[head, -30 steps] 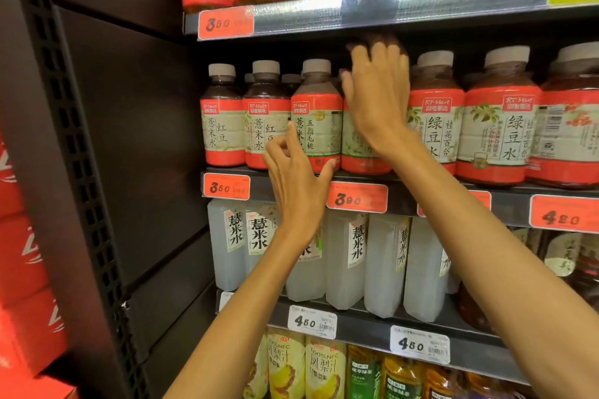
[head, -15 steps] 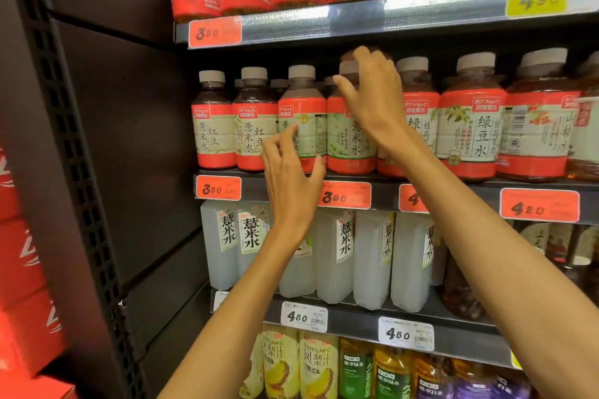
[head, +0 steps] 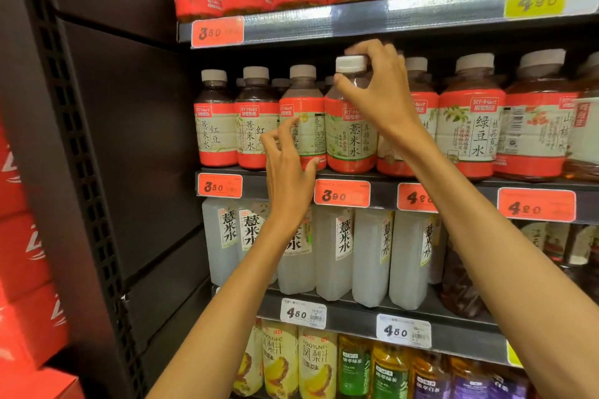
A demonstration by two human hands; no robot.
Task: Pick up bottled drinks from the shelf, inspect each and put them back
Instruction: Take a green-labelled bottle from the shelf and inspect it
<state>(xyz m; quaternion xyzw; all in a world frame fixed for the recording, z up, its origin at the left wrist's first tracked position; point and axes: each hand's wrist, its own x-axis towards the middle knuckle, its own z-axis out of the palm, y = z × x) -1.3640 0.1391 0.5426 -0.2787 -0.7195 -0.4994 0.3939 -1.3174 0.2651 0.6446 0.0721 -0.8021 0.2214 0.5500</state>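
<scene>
The bottle (head: 351, 126) in hand is the fourth from the left in the front row of the middle shelf (head: 382, 191). It stands upright at the shelf lip, just beside its neighbour bottle (head: 303, 120) on the left. It has a white cap (head: 350, 63), a clear shoulder showing brownish drink, and a red and pale-green label.

My right hand (head: 379, 91) pinches the bottle at the top: the thumb lies on the neck just under the cap and the curled fingers wrap over and behind the cap. My left hand (head: 288, 172) is lower, in front of the neighbour bottle's base, fingers loosely curled and spread, holding nothing. I cannot tell whether its fingertips touch that label.

Handling, as I judge it:
- The bottle looks full, so expect moderate weight for its size.
- The plastic wall should be fairly stiff while sealed, yielding slightly under squeeze.
- The shrink label is glossy and may slip. The ribbed cap gives better friction.
- A cap-only pinch lets the body swing. Transfer the left hand to the label band at mid-body for support before turning the bottle to inspect it.
- Clearance to the upper shelf (head: 356, 23) is small. Draw the bottle forward rather than up.
- Adjacent bottles stand close, so a tilted exit could knock them.
</scene>
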